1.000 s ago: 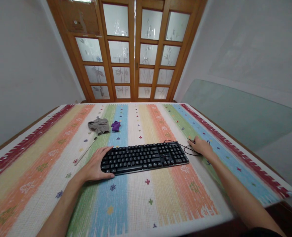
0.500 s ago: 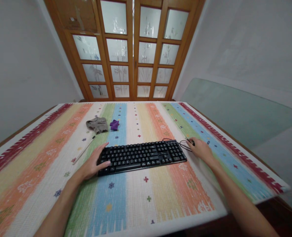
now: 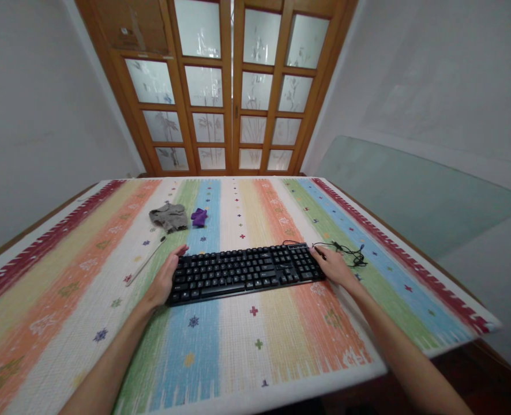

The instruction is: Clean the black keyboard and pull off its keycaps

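Observation:
A black keyboard [image 3: 242,274] lies on the striped cloth, slightly slanted, its right end farther from me. Along its left end rests my left hand [image 3: 165,279], fingers stretched forward against the side. My right hand [image 3: 331,264] is at the upper right corner, thumb and fingers closed about that end. Between them the two hands hold the keyboard by its short sides. The fingers' undersides are hidden. Beyond my right hand a bunched black cable [image 3: 350,253] lies loose on the cloth, and part of it loops behind the keyboard.
Behind the keyboard's left half lie a crumpled grey cloth [image 3: 169,217] and a small purple cloth [image 3: 199,217]. A thin pale stick with a dark tip [image 3: 145,262] lies left of my left hand. The striped tablecloth [image 3: 233,346] covers the table; wooden glazed doors [image 3: 233,115] stand beyond.
My right hand has let go of the cable and moved left onto the keyboard's right end. My left thumb has come off the keys, and that hand now lies along the left side.

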Available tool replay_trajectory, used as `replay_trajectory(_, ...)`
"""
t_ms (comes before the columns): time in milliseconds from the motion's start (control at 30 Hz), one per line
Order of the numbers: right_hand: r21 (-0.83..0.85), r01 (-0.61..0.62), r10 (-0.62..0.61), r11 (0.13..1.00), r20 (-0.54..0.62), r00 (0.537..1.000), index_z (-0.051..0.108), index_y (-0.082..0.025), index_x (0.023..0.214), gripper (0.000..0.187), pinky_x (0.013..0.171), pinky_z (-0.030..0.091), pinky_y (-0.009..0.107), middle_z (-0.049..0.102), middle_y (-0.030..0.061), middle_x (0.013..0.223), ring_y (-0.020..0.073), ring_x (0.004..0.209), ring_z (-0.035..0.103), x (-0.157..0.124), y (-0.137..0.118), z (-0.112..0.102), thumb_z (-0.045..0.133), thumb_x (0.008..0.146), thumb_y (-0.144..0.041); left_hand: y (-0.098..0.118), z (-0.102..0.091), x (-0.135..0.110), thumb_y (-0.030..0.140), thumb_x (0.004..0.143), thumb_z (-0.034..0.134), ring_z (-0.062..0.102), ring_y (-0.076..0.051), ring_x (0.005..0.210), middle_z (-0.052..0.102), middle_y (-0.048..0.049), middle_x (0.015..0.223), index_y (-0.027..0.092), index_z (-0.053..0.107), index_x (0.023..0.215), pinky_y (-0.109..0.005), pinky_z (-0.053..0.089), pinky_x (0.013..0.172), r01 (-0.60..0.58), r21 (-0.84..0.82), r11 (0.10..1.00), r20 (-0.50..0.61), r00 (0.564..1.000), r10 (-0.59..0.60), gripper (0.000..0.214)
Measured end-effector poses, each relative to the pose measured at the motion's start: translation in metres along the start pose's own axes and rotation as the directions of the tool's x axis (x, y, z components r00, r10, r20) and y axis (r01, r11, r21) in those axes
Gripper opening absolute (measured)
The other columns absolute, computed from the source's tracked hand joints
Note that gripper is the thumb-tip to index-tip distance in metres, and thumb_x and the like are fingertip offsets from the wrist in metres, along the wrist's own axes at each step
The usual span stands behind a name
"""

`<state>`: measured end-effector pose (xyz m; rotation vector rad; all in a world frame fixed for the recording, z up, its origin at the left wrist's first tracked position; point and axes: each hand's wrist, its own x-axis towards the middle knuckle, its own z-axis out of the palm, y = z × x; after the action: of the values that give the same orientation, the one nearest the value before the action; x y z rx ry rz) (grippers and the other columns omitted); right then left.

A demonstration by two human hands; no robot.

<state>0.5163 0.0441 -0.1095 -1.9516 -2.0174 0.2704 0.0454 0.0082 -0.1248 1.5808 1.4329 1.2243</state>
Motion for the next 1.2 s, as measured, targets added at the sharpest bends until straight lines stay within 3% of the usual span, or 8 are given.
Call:
replay_trajectory(233, 0.001, -0.006, 0.006, 1.000, 0.032, 0.999, 0.055, -0.020, 0.074, 0.042, 0.069, 0.041, 0.031, 0.068, 0.0107, 0.079, 0.0244, 0.078, 0.063, -0.006, -0.001, 0.003, 0.031, 0.097, -0.045, -0.005, 0.002, 0.003, 0.072, 0.085, 0.036, 0.053, -0.029, 0.123, 0.058, -0.0133, 0.132, 0.019, 0.053, 0.130, -0.049, 0.037, 0.109, 0.081, -0.155, 0.985, -0.050, 0.995, -0.090, 0.072)
replay_trajectory(467, -0.019, 0.004, -0.004, 1.000, 0.014, 1.000, 0.051, -0.020, 0.074, 0.039, 0.066, 0.039, 0.031, 0.065, 0.0095, 0.074, 0.0236, 0.074, 0.062, -0.012, -0.006, 0.002, 0.032, 0.096, -0.046, 0.002, -0.001, 0.000, 0.073, 0.082, 0.041, 0.051, -0.030, 0.124, 0.060, -0.0124, 0.127, 0.020, 0.052, 0.129, -0.048, 0.037, 0.108, 0.145, -0.263, 0.954, -0.034, 0.987, -0.159, 0.072)
replay_trajectory(700, -0.075, -0.005, 0.010, 0.997, 0.065, 0.998, 0.050, -0.020, 0.073, 0.040, 0.066, 0.039, 0.031, 0.066, 0.0101, 0.074, 0.0240, 0.074, 0.063, -0.020, -0.013, -0.006, 0.034, 0.095, -0.049, 0.010, -0.005, -0.002, 0.073, 0.081, 0.046, 0.053, -0.031, 0.122, 0.065, -0.0116, 0.118, 0.021, 0.055, 0.125, -0.050, 0.038, 0.105, 0.161, -0.275, 0.948, -0.005, 0.986, -0.169, 0.069)
replay_trajectory(1000, -0.134, -0.006, 0.029, 0.991, 0.170, 0.985, 0.058, -0.019, 0.079, 0.045, 0.068, 0.042, 0.031, 0.068, 0.0110, 0.077, 0.0257, 0.078, 0.066, -0.030, -0.011, -0.016, 0.031, 0.095, -0.051, 0.006, -0.010, 0.001, 0.075, 0.081, 0.042, 0.063, -0.028, 0.102, 0.067, -0.0118, 0.108, 0.017, 0.056, 0.122, -0.046, 0.044, 0.097, 0.145, -0.229, 0.962, 0.004, 0.989, -0.148, 0.073)
replay_trajectory(1133, -0.157, 0.000, 0.013, 0.988, 0.082, 0.997, 0.061, -0.019, 0.082, 0.041, 0.071, 0.042, 0.034, 0.069, 0.0131, 0.079, 0.0275, 0.080, 0.065, -0.026, -0.019, -0.032, 0.030, 0.094, -0.043, 0.005, -0.009, 0.002, 0.077, 0.082, 0.038, 0.064, -0.026, 0.099, 0.068, -0.0123, 0.107, 0.016, 0.057, 0.120, -0.045, 0.045, 0.096, 0.137, -0.204, 0.969, -0.009, 0.990, -0.141, 0.075)
replay_trajectory(1200, -0.067, 0.061, -0.058, 0.996, 0.035, 0.998, 0.060, -0.019, 0.079, 0.040, 0.072, 0.042, 0.034, 0.068, 0.0117, 0.077, 0.0260, 0.077, 0.064, -0.022, -0.031, -0.040, 0.029, 0.093, -0.042, 0.006, -0.008, 0.002, 0.077, 0.082, 0.036, 0.064, -0.026, 0.099, 0.068, -0.0126, 0.107, 0.015, 0.058, 0.119, -0.044, 0.045, 0.096, 0.136, -0.185, 0.973, -0.015, 0.990, -0.141, 0.075)
